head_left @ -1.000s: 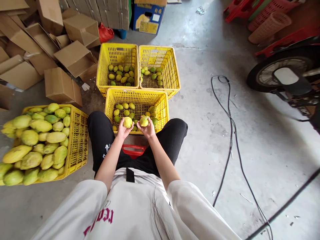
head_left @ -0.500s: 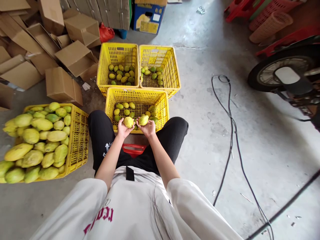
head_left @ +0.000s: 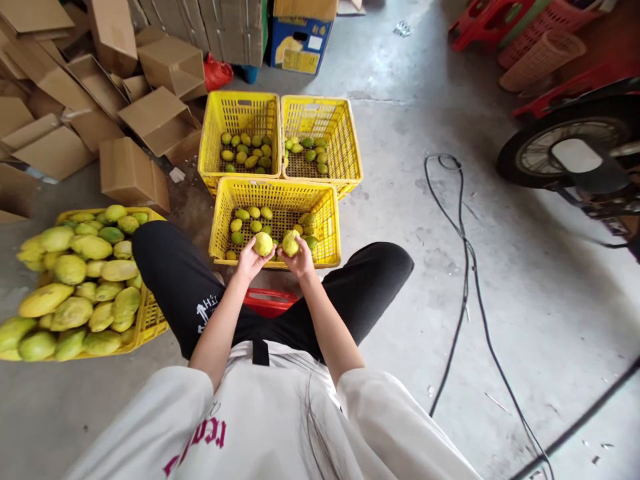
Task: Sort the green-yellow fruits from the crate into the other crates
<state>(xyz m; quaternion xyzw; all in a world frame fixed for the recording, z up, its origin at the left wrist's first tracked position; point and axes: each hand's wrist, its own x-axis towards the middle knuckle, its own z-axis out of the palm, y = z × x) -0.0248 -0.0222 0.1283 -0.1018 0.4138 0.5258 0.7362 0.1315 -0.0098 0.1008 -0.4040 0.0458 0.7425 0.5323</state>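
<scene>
My left hand [head_left: 250, 263] is closed around a yellow lemon [head_left: 263, 244]. Another yellow lemon [head_left: 291, 243], knobbly at its end, rests in the curled fingers of my right hand [head_left: 303, 260]. Both hands are close together over the near edge of the front yellow crate [head_left: 331, 227], between my knees. Green and yellow lemons [head_left: 254, 212] lie in two loose groups on that crate's floor; my hands hide part of them. To my left, a yellow crate [head_left: 153, 319] is heaped with larger-looking yellow-green lemons [head_left: 70, 269].
Two more yellow crates, back left [head_left: 240, 113] and back right [head_left: 345, 137], hold several lemons each. Cardboard boxes [head_left: 133, 175] pile up at the left. A black cable [head_left: 465, 247] loops over the floor at right, near a motorbike wheel [head_left: 523, 157]. A red stool [head_left: 270, 303] is beneath me.
My knees have spread apart, the left one now covering part of the heaped crate. Both hands still hold their lemons, and the right lemon has been turned. The view has shifted slightly.
</scene>
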